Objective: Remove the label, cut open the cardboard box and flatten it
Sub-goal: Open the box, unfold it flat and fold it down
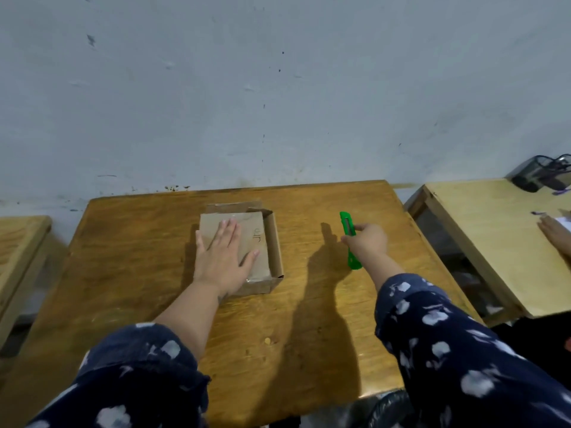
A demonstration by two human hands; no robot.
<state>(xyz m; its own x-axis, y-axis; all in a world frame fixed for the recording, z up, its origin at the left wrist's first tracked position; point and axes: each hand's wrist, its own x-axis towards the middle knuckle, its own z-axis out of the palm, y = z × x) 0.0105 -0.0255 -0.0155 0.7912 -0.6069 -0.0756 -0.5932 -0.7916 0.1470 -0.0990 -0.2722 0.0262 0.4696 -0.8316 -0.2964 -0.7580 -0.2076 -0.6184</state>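
Note:
A small brown cardboard box (265,233) lies near the back middle of the wooden table (139,257), with side flaps standing up at its far and right edges. My left hand (221,257) lies flat on the box's top panel, fingers spread. To the right, my right hand (367,242) is closed around the middle of a green utility knife (346,222), which lies along the table surface pointing away from me. The knife's lower end shows below my hand. No label is visible on the box.
A grey wall rises right behind the table. A lighter wooden table (494,242) stands to the right with a dark device and cables (540,174) on it and another person's hand (556,233) at its edge. Part of another table (18,242) is at the left.

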